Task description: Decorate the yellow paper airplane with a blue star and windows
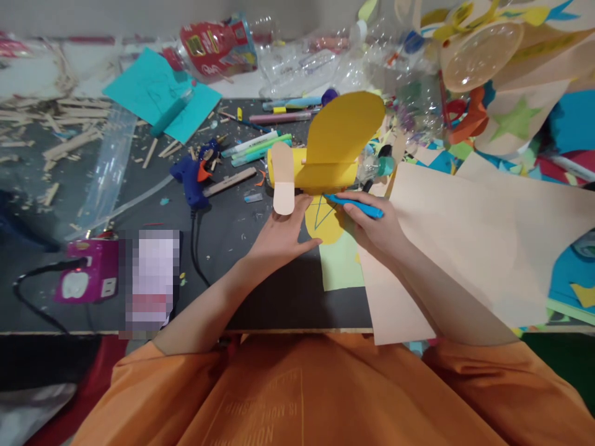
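Note:
A blue marker (360, 204) is held in my right hand (379, 223), its tip on a yellow paper piece (329, 230) with a rounded lower end. Blue lines of a star-like shape are drawn there. My left hand (283, 235) lies with its fingers spread at the left edge of that piece, thumb resting on it. Just beyond stands a yellow paper roll (297, 173) with a large yellow rounded flap (346, 127) rising from it. A pale rounded strip (283, 179) crosses the roll's left end. Light green paper (341, 266) lies partly under the yellow piece.
To the left are a blue glue gun (191, 179), a purple power socket block (88, 269) and a blurred-out rectangular object (152, 272). Large beige sheets (469, 241) spread under my right forearm. Plastic bottles (216, 46), markers (255, 148) and wooden sticks (69, 136) line the back.

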Demonstrator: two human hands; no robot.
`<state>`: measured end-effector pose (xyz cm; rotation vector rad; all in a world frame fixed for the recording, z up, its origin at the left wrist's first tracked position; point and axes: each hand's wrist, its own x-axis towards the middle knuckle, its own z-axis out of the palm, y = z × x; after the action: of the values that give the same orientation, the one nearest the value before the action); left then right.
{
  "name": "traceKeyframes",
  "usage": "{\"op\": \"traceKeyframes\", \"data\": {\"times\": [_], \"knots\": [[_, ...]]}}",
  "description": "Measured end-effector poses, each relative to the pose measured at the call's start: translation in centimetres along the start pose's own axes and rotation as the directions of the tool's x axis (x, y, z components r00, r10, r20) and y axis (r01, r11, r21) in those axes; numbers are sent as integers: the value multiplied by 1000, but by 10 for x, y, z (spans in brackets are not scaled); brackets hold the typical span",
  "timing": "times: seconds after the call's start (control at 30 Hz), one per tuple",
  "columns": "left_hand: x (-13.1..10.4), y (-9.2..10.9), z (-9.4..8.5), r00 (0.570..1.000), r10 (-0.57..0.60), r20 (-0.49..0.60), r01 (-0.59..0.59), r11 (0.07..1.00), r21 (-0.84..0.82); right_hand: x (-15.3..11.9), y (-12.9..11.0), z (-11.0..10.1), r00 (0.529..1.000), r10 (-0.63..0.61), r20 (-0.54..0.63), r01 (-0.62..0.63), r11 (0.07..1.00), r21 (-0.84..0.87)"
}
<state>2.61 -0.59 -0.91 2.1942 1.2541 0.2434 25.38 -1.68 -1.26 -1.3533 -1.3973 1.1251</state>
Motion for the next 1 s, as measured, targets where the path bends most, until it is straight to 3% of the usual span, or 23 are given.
{"op": "traceKeyframes", "data": {"times": [0.17, 0.77, 1.0], "knots": [[0, -1, 1, 1000, -5, -5, 5, 1000, -7, -1, -2, -1, 1000, -8, 24, 7, 1000, 27], [-1, -3, 0, 1000, 1, -6, -1, 1000, -30, -7, -1, 0, 998, -22, -67, 27, 996, 82], [-1, -2, 0, 1000, -14, 8, 14, 1000, -18, -6, -6, -2, 998, 21, -58, -14, 994, 109]]}}
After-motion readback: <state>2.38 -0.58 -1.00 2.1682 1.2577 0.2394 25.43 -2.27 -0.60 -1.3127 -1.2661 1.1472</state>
